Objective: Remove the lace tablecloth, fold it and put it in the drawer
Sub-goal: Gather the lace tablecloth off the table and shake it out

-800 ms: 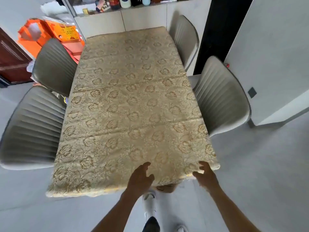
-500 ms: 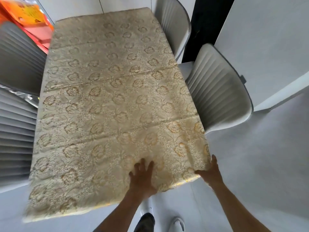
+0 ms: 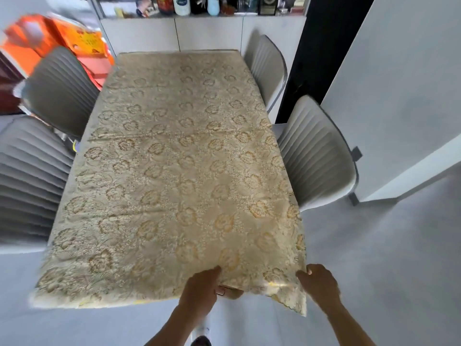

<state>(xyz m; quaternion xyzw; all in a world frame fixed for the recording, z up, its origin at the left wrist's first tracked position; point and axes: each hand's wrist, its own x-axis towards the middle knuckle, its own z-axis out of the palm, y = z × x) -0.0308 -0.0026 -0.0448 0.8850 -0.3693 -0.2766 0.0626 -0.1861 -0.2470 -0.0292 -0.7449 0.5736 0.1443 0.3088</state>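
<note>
Four grey ribbed chairs around the table: near-left chair (image 3: 27, 176) and far-left chair (image 3: 59, 88) on the left side; far-right chair (image 3: 267, 68) and near-right chair (image 3: 316, 156) on the right side; white sideboard (image 3: 204, 33) against the far end, bottles and jars (image 3: 182, 5) on its top, labels blurred; orange bags (image 3: 50, 43) behind the far-left chair; black vertical panel (image 3: 324, 46) beside the far-right chair; white wall (image 3: 399, 83) to the right; pale grey floor (image 3: 399, 270); white shoe (image 3: 200, 333) at the bottom edge.
</note>
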